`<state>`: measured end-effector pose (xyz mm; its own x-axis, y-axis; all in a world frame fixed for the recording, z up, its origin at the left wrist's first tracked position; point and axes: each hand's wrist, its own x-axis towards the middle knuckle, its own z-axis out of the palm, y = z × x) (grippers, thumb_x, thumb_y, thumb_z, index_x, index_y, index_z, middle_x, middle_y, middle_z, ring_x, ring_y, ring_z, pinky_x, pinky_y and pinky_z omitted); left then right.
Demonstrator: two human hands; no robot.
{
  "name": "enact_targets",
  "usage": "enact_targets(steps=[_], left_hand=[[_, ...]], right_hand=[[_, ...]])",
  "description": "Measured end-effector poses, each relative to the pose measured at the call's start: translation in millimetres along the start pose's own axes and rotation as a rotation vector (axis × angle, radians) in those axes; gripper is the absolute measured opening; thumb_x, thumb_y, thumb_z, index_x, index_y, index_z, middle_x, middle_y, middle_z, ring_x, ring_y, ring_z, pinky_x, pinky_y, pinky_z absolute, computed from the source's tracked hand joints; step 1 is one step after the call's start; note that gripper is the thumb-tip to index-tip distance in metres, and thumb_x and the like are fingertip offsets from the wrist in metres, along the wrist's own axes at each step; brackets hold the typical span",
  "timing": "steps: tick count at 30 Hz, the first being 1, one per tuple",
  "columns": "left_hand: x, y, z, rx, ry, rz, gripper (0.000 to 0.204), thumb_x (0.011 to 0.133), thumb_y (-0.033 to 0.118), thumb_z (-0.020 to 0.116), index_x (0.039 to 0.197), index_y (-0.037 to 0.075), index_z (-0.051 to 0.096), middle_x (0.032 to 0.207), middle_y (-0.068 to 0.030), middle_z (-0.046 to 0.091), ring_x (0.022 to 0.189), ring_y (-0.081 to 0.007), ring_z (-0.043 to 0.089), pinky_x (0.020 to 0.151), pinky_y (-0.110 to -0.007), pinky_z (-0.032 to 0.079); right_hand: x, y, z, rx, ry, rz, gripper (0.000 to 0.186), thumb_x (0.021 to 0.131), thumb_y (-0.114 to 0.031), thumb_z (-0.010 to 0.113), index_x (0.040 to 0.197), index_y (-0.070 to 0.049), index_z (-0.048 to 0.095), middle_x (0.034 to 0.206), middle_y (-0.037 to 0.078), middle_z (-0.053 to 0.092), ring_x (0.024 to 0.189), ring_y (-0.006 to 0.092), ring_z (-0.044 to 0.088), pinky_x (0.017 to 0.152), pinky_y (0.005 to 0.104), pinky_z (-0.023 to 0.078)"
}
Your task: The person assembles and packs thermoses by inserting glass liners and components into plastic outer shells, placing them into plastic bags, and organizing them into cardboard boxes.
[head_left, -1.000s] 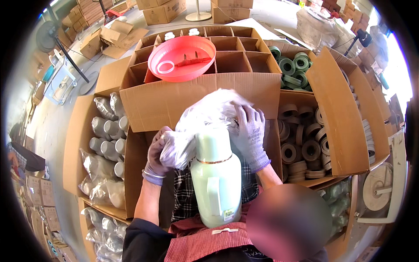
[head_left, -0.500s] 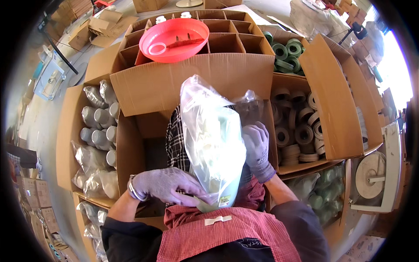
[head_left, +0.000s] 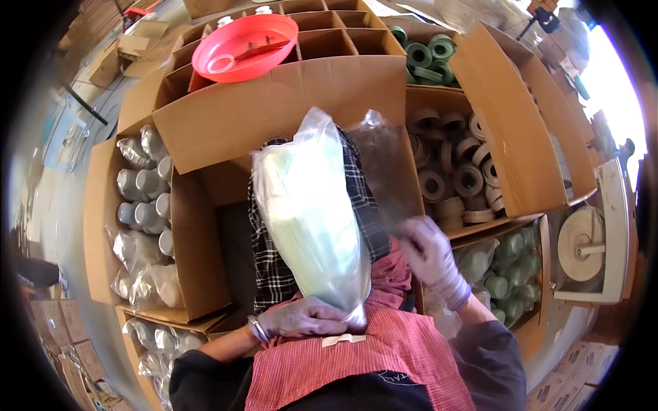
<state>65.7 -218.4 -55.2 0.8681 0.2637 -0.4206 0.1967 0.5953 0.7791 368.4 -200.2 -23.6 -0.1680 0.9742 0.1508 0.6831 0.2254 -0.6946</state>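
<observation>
A pale green thermos in a clear plastic bag [head_left: 312,216] lies along my lap, on dark plaid cloth [head_left: 370,219] above my red checked apron [head_left: 288,370]. My left hand [head_left: 305,316], in a grey glove, has its fingers closed on the bag's lower end, near my waist. My right hand [head_left: 428,253], gloved and slightly blurred, is off the thermos to the right, fingers loosely bent and apart, with nothing visible in them. A second crumpled clear bag [head_left: 380,147] lies behind, to the right.
Cartons hold wrapped grey-white cups [head_left: 147,179], green rings [head_left: 432,58], pale rings [head_left: 468,179] and wrapped green items [head_left: 510,274]. A red basin [head_left: 253,38] rests on a divided carton [head_left: 281,113]. A white-framed appliance [head_left: 606,233] stands at the right.
The bag now covers the thermos, which has tipped to lie slanting on my lap. My right hand has moved down and away from it to the right. My left hand has moved to the bag's lower end.
</observation>
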Motion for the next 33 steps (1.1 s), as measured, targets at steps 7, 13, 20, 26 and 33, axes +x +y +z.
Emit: enact_targets(steps=[7, 13, 20, 26, 33], left_hand=[[50, 26, 38, 0.648, -0.315, 0.264, 0.052, 0.100, 0.024, 0.053, 0.145, 0.001, 0.041, 0.139, -0.0187, 0.052, 0.130, -0.0279, 0.049, 0.111, -0.038, 0.034], [66, 55, 39, 0.481, -0.363, 0.118, 0.042, 0.096, 0.013, 0.056, 0.135, -0.001, 0.052, 0.132, -0.0143, 0.059, 0.124, -0.0228, 0.054, 0.106, -0.033, 0.039], [102, 75, 15, 0.320, -0.026, 0.147, 0.039, 0.097, 0.010, 0.054, 0.132, -0.005, 0.054, 0.117, -0.0132, 0.067, 0.112, -0.0187, 0.061, 0.100, -0.031, 0.045], [118, 79, 0, 0.428, 0.020, 0.227, 0.044, 0.098, 0.023, 0.055, 0.131, -0.007, 0.054, 0.114, -0.0136, 0.068, 0.108, -0.0195, 0.063, 0.098, -0.032, 0.046], [142, 91, 3, 0.400, -0.014, 0.109, 0.050, 0.099, 0.029, 0.055, 0.131, -0.009, 0.052, 0.113, -0.0162, 0.067, 0.107, -0.0225, 0.064, 0.097, -0.035, 0.049]], right_hand=[[15, -48, 22, 0.618, 0.126, 0.290, 0.033, 0.081, -0.025, 0.071, 0.097, 0.003, 0.063, 0.067, 0.005, 0.059, 0.060, 0.0186, 0.057, 0.058, 0.0355, 0.048], [-94, -23, -70, 0.710, 0.994, 0.531, 0.021, 0.086, -0.016, 0.071, 0.100, -0.001, 0.069, 0.078, -0.003, 0.064, 0.064, 0.0042, 0.054, 0.055, 0.0213, 0.043], [-188, 110, -115, 0.068, 1.618, 0.496, 0.019, 0.083, -0.014, 0.077, 0.083, -0.005, 0.060, 0.076, -0.004, 0.060, 0.064, 0.0040, 0.049, 0.054, 0.0212, 0.037], [-206, 260, -47, 0.688, 1.811, 0.420, 0.022, 0.080, -0.017, 0.078, 0.093, -0.007, 0.064, 0.087, 0.004, 0.064, 0.076, 0.0124, 0.056, 0.068, 0.0312, 0.046], [-266, 368, 11, -0.047, 0.801, 1.162, 0.039, 0.077, -0.031, 0.073, 0.100, 0.000, 0.066, 0.085, 0.014, 0.067, 0.080, 0.0202, 0.063, 0.073, 0.0375, 0.051]])
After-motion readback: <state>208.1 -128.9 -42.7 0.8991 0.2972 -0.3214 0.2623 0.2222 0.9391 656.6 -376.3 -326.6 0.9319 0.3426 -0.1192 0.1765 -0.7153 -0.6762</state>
